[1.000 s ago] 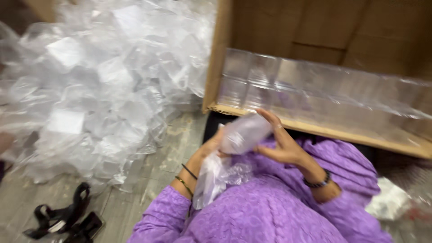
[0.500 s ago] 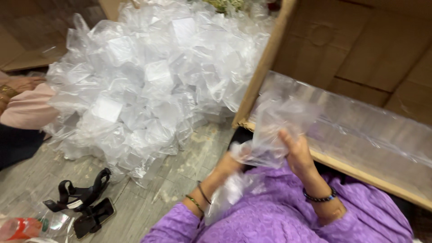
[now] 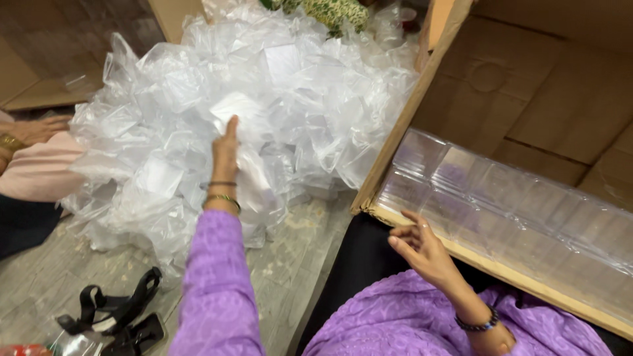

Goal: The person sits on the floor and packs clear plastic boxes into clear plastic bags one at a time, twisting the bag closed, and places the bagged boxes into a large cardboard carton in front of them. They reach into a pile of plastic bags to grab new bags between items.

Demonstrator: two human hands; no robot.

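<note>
My left hand [image 3: 225,155] is stretched out onto a big heap of clear plastic bags [image 3: 217,118] on the floor, fingers flat against a bag, gripping nothing that I can see. My right hand [image 3: 421,248] hovers empty with fingers apart at the near edge of an open cardboard box [image 3: 501,99]. Rows of clear plastic boxes [image 3: 501,211] fill the bottom of that cardboard box. Both my arms are in purple sleeves with bangles at the wrists.
Another person's hand and pink sleeve [image 3: 33,155] lie at the left edge. A black strap with buckles [image 3: 112,313] rests on the grey wooden floor [image 3: 290,257] near my left elbow. A green patterned cloth [image 3: 330,12] shows behind the heap.
Both hands held a clear bagged item before my lap; now that item is gone from them. The left arm has reached out to the heap and the right hand has opened near the box.
</note>
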